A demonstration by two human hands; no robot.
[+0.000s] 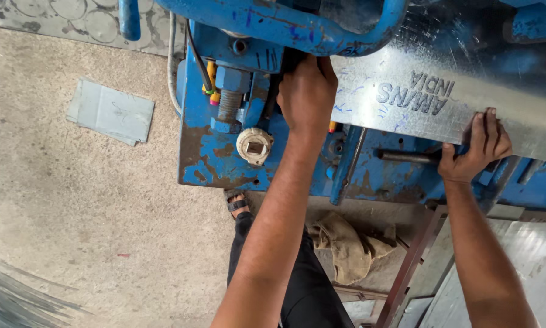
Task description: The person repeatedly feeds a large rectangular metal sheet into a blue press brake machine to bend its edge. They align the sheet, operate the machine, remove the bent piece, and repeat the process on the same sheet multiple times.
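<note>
Two bare hands are counted at the machine: one left hand [307, 91] and one right hand [476, 149]. One galvanised metal sheet [418, 91] is counted under them, and one blue machine [224, 158] is made out beneath it. One large threaded bolt [229, 103] is seen on the machine, and one cream-coloured knob [254, 146] is counted just below it. One dark steel rod [406, 157] is noted on the frame. On the floor, one small flat metal offcut [110, 112] is counted, and one crumpled brown cloth [346, 246] is spotted. One sandalled foot [236, 202] is seen.
</note>
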